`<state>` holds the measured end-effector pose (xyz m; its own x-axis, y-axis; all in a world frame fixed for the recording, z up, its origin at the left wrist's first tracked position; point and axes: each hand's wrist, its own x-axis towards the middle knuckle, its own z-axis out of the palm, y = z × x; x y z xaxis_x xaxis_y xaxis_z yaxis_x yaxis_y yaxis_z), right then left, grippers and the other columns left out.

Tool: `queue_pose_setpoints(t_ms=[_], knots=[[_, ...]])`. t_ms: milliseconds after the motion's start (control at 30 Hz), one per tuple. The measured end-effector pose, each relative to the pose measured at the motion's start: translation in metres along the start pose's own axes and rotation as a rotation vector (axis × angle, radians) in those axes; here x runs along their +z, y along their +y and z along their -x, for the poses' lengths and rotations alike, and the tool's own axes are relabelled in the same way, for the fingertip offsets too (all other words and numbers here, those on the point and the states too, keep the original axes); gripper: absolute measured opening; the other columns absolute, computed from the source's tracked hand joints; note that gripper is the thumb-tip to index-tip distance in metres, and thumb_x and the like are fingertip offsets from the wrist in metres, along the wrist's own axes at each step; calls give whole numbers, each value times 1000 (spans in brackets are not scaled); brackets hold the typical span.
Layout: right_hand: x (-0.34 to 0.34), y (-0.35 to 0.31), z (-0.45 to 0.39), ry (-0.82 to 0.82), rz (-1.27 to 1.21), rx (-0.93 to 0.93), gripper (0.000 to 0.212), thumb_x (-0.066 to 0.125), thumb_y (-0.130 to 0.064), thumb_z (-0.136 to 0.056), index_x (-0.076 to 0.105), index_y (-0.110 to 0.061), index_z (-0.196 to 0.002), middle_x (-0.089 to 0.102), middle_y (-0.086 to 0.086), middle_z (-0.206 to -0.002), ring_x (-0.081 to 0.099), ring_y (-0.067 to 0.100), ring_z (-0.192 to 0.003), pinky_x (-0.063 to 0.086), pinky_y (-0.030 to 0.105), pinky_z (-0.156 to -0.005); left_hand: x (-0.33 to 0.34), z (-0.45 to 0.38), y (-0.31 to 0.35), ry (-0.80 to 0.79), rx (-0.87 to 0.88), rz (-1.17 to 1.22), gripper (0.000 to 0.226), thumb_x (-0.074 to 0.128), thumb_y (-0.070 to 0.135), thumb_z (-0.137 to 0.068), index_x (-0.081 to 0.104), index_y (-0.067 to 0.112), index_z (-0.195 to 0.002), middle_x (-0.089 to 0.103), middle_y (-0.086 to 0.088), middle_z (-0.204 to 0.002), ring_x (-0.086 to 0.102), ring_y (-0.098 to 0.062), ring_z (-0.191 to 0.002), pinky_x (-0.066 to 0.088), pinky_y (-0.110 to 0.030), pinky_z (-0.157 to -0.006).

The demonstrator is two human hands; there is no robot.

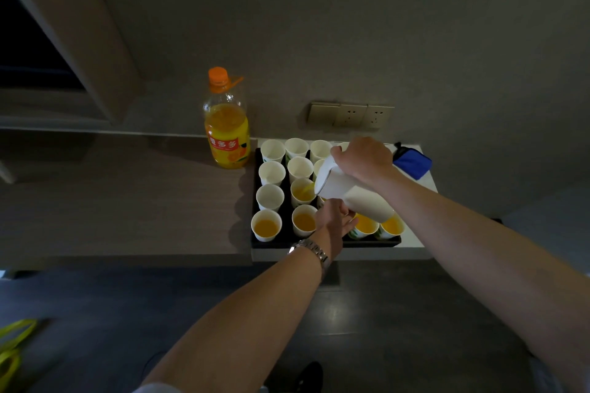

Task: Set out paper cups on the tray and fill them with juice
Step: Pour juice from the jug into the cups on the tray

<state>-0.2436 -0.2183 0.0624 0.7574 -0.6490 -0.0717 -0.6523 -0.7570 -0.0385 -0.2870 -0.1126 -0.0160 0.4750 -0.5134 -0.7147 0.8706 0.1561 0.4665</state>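
1. While the right hand point(364, 160) grips a white jug point(351, 193) tilted over the black tray point(257, 169), juice falls into a middle cup point(302, 191).
2. Left hand point(335, 217), fingers loosely spread, supports the jug's underside; five cups hold juice, the far ones stand empty.
3. Juice bottle point(227, 124) stands left of the tray, a blue pouch point(412, 163) right.
4. Tray's near edge sits close to the counter lip point(319, 254).
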Motion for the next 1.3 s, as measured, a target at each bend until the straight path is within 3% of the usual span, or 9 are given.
queue_pose_setpoints(t_ms=[367,600,733,900,1000,1167,1300], knots=[[1,0,-2,-7,-16,16,46,41,-50,-95,52,-12,-71,57,6,-74,56,25,-72,35,30,-59,-1,-2,3,16,2,-17,18,42,-1,-84,57,6,-91,66,-16,-103,67,-30,-98,57,-40,-92],[-2,2,-1,-3,-46,31,45,43,-50,-94,51,-13,-69,55,5,-71,51,21,-64,33,29,-56,0,1,6,22,-24,2,17,42,-1,-84,56,6,-89,68,-16,-106,67,-34,-111,58,-35,-79],[-2,4,-2,-7,-76,34,45,41,-49,-95,53,-12,-71,56,5,-74,52,24,-69,35,31,-59,2,2,11,35,-27,9,15,42,-3,-85,55,5,-85,68,-17,-102,67,-35,-111,57,-37,-82],[-4,8,-3,-7,-128,44,46,38,-50,-98,59,-10,-85,56,6,-81,54,27,-78,37,32,-64,3,6,18,56,-36,51,18,42,-6,-86,57,2,-91,67,-18,-105,65,-37,-114,56,-34,-69],[-6,11,-3,3,-178,48,45,39,-48,-97,58,-11,-80,54,4,-76,52,23,-71,33,30,-58,4,7,20,65,-23,82,18,42,-7,-87,56,0,-97,64,-20,-111,64,-37,-115,54,-32,-62],[-9,10,-2,-8,-262,41,49,38,-48,-92,59,-9,-70,57,7,-69,52,22,-63,34,28,-54,3,10,22,66,38,79,16,44,-4,-88,57,5,-90,65,-11,-96,65,-30,-101,57,-30,-64],[-14,7,-1,-70,-274,18,48,28,-53,-82,50,-14,-65,51,5,-64,53,28,-66,33,30,-55,2,9,24,82,64,61,19,47,-2,-84,62,5,-92,67,-15,-102,65,-34,-113,58,-30,-67]])
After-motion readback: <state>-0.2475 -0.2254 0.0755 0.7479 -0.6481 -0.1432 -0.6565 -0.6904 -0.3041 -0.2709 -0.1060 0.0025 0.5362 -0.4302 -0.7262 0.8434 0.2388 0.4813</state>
